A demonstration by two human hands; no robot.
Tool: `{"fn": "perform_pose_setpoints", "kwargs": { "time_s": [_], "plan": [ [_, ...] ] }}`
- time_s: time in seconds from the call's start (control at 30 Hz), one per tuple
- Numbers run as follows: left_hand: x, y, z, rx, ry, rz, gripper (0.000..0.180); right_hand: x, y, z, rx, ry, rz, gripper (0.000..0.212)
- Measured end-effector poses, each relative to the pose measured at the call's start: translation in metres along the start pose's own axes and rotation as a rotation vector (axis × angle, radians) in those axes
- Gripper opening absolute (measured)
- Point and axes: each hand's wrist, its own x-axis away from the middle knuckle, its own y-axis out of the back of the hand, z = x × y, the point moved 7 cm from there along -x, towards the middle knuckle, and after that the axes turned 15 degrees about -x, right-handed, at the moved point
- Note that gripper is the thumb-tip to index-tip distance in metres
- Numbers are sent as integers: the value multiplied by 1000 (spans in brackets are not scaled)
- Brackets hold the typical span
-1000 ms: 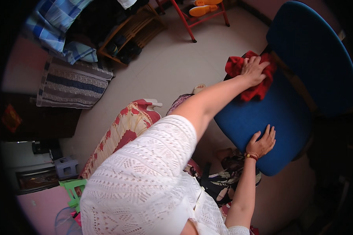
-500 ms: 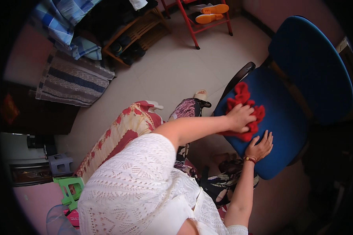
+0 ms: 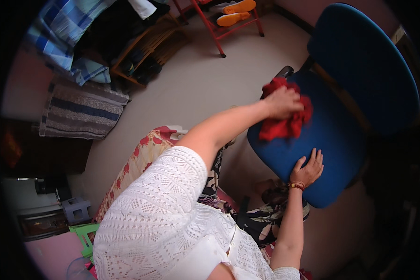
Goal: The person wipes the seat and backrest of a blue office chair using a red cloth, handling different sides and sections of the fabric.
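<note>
A blue padded chair stands at the right, with its seat (image 3: 336, 130) and its backrest (image 3: 364, 65) both in sight. My left hand (image 3: 283, 101) is closed over a bunched red cloth (image 3: 282, 128), pressed on the far left part of the seat; its fingertips are partly lost in the folds. Lower down, my right hand (image 3: 307, 171) lies flat on the seat's near part, fingers outstretched and nothing held. A beaded bracelet (image 3: 296, 185) circles that wrist.
A dark armrest (image 3: 286, 72) rises beside the seat. Orange shoes (image 3: 233, 19) sit on a red-framed stand (image 3: 214, 35) at the back. A wooden rack (image 3: 149, 46) and striped cloth (image 3: 84, 109) are at the left, a green stool (image 3: 85, 239) and a grey stool (image 3: 76, 210) lower left.
My left hand has pushed the red cloth away from me across the seat, toward the armrest. My right hand stays on the seat. The whole view has shifted slightly.
</note>
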Motion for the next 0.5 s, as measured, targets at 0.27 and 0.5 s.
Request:
{"fn": "perform_pose_setpoints", "kwargs": {
  "time_s": [0.27, 0.5],
  "plan": [
    [-27, -29, -10, -34, 539, 142, 42, 0, 2, -1, 0, -18, 15, 47],
    [68, 32, -86, 198, 439, 41, 46, 3, 0, 2, -24, 4, -19, 46]
  ]
}}
